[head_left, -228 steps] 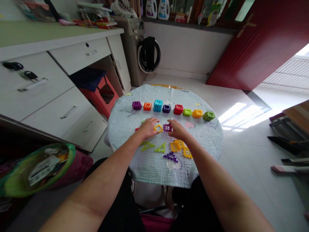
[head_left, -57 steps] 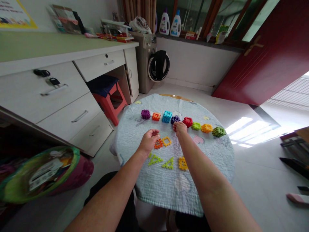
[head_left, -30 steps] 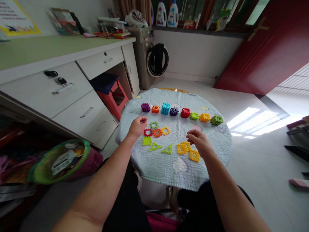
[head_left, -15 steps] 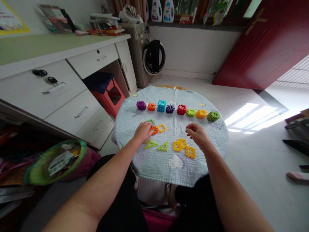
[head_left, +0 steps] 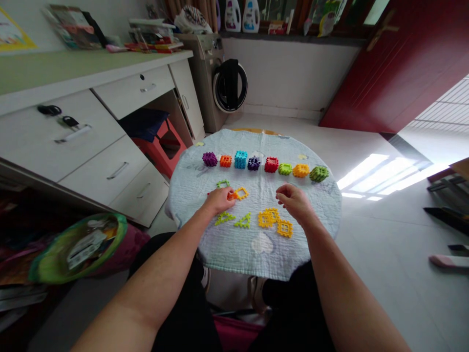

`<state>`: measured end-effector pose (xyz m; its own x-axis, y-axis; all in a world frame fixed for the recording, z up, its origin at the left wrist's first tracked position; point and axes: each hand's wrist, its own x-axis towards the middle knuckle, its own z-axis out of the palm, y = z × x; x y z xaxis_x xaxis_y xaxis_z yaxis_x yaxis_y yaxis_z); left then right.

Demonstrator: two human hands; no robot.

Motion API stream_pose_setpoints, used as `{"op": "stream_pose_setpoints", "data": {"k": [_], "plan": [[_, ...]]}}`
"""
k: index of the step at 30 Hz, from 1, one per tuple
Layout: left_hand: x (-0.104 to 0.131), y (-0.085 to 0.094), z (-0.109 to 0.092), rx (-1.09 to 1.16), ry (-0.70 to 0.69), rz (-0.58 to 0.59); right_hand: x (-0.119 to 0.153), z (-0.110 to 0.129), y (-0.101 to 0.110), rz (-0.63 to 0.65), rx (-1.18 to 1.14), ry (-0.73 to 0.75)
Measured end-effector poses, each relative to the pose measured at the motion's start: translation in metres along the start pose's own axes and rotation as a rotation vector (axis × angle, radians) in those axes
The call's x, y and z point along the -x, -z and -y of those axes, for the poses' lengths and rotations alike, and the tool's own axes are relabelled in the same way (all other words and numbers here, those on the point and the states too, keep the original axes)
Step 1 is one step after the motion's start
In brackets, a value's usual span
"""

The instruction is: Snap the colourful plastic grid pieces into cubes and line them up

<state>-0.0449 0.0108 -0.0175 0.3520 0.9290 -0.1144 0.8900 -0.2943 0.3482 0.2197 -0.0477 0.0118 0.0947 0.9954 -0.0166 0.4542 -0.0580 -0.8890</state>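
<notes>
My left hand (head_left: 220, 199) is closed on an orange notched plastic building piece (head_left: 231, 196), mostly covered by the fingers. Just right of it lies a yellow-orange square frame piece (head_left: 241, 193), and a green frame piece (head_left: 223, 184) rests behind the hand. My right hand (head_left: 294, 200) hovers over the cloth with its fingers curled together and nothing visible in them. Two lime triangular pieces, one near my left wrist (head_left: 224, 218) and another to its right (head_left: 243, 221), lie flat. Nearer the right hand are several yellow square pieces (head_left: 285, 228), some overlapping.
Across the far side of the cloth-covered round table (head_left: 256, 259) runs a row of stacked pieces, including purple (head_left: 210, 159), blue (head_left: 241, 159), red (head_left: 271, 165) and dark green (head_left: 319, 174). A lined bin (head_left: 120, 239) stands at left, below white drawers (head_left: 106, 161).
My left hand has closed on the orange piece, which now shows less beneath the fingers. My right hand stays about where it was over the cloth. The whole view has shifted slightly.
</notes>
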Motion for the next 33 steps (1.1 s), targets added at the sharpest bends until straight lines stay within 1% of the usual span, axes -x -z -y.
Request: {"op": "stream_pose_setpoints", "data": {"k": [4, 8, 10, 13, 15, 21, 24, 29, 33], "plan": [[-0.002, 0.006, -0.001, 0.01, -0.004, 0.022, -0.001, -0.003, 0.001, -0.002, 0.011, -0.011], [-0.007, -0.001, 0.004, 0.042, 0.005, 0.065, -0.004, -0.007, 0.003, -0.014, 0.003, -0.016], [-0.007, -0.005, 0.006, -0.016, -0.015, 0.027, -0.005, -0.007, 0.004, -0.022, 0.002, -0.019], [-0.004, -0.007, 0.008, -0.148, -0.014, -0.1, -0.005, -0.007, 0.005, -0.035, 0.01, -0.026], [-0.002, -0.005, 0.009, -0.181, 0.008, -0.124, -0.005, -0.007, 0.006, -0.044, 0.019, -0.032], [0.002, -0.005, 0.011, -0.246, 0.023, -0.014, -0.005, -0.008, 0.005, -0.036, 0.053, -0.018], [0.001, -0.007, 0.011, -0.259, 0.027, -0.02, -0.005, -0.008, 0.004, -0.025, 0.068, -0.012], [-0.003, -0.008, 0.013, -0.229, 0.089, -0.021, -0.004, -0.006, 0.003, -0.012, 0.092, -0.004], [-0.003, -0.008, 0.012, -0.174, 0.084, -0.037, -0.001, -0.004, -0.002, 0.013, 0.141, 0.002]]}}
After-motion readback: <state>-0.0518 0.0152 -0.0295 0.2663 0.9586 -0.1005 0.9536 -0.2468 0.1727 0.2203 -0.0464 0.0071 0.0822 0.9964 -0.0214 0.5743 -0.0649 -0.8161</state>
